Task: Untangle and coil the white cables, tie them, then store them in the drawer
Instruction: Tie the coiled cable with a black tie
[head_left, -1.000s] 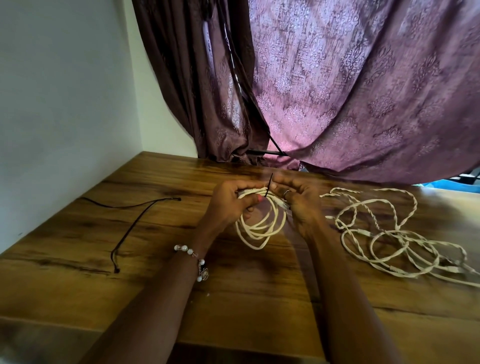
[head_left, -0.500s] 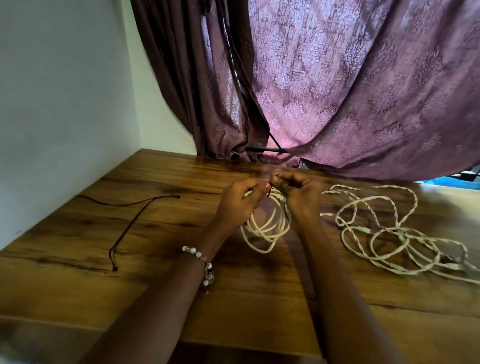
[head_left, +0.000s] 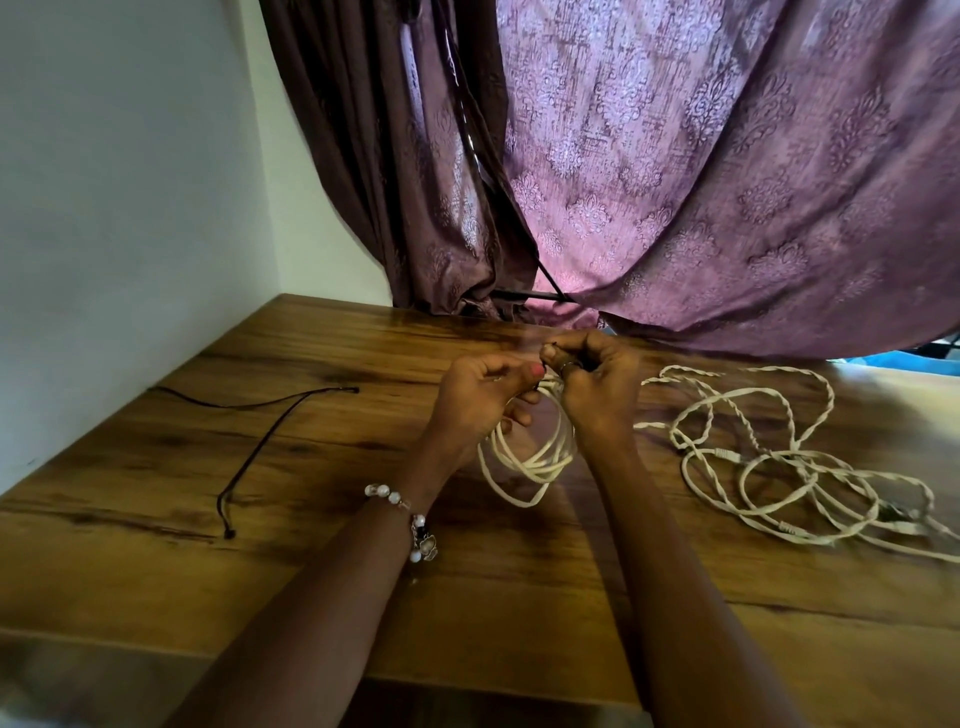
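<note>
A coiled white cable (head_left: 535, 460) hangs in loops between both hands at the table's middle. My left hand (head_left: 480, 397) grips the top of the coil, thumb pressed forward. My right hand (head_left: 595, 382) pinches a thin dark tie at the coil's top, its fingers curled tight; most of the tie is hidden. A tangled heap of white cables (head_left: 769, 457), partly twisted together, lies on the wooden table (head_left: 311, 571) to the right of my hands.
Two thin black ties (head_left: 265, 441) lie on the table at the left. A white wall stands to the left and a purple patterned curtain (head_left: 675, 182) hangs over the table's far edge. No drawer is in view.
The upright end of the dark tie, visible above the coil a second ago, has been drawn down into my right hand's fingers. Both hands have closed tighter at the coil's top.
</note>
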